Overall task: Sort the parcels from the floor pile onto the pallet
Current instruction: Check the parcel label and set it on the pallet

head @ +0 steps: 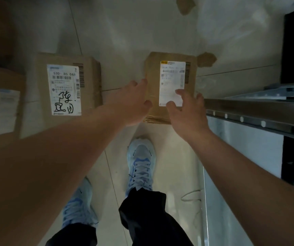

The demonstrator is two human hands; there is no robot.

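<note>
While both hands are reaching down:
Parcel [153, 86]: lying on the floor [125, 41], label blurred.
Left hand [133, 102]: covering its left edge, fingers loose.
Right hand [187, 110]: fingertips touching the label, not gripping.
Far-left box [2, 103]: being cut off.

Matt brown cardboard parcel [153, 89] with a smooth white paper label [171, 82]; glossy pale tiled floor [133, 32]; right, a rail [259, 110], probably brushed metal; near, light mesh-cloth shoe [140, 162].
</note>
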